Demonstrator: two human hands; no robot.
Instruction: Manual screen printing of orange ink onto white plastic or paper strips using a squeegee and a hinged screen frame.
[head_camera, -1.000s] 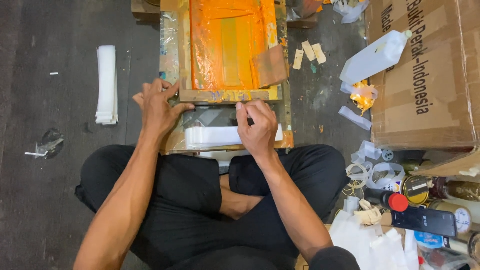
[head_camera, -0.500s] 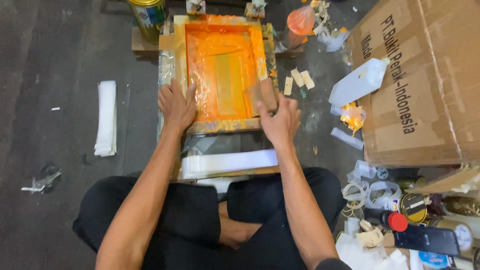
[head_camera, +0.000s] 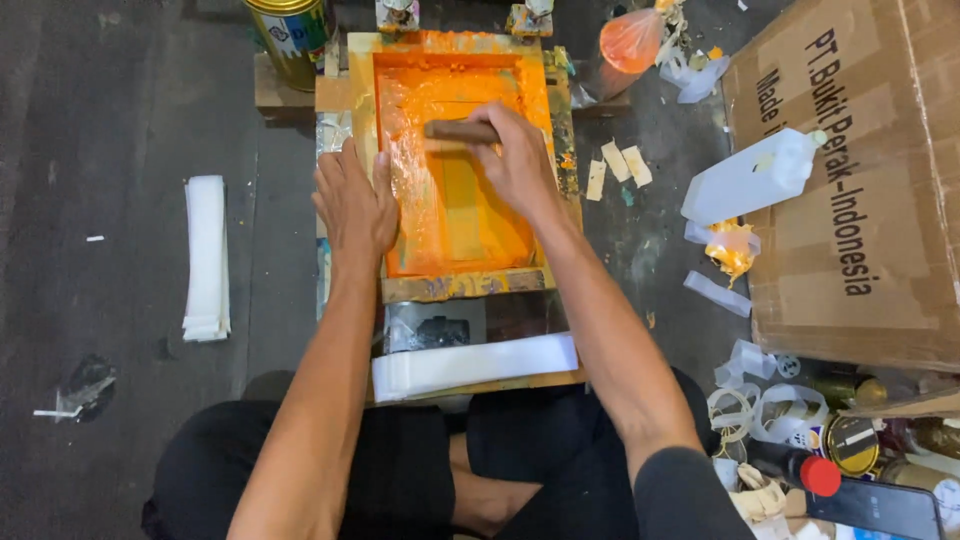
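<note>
Strips (head_camera: 206, 258) stacked far left on floor. Left hand (head_camera: 352, 200) flat, fingers spread, pressing frame (head_camera: 462, 285) edge. Right hand (head_camera: 520, 160) clamped on squeegee (head_camera: 458, 130) near screen top. Risk: frame shifting under uneven pressure, smearing orange ink.

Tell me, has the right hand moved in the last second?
Yes. The right hand went from the near wooden edge of the orange printing frame up onto the screen's far part, where it grips a brown squeegee.
</note>
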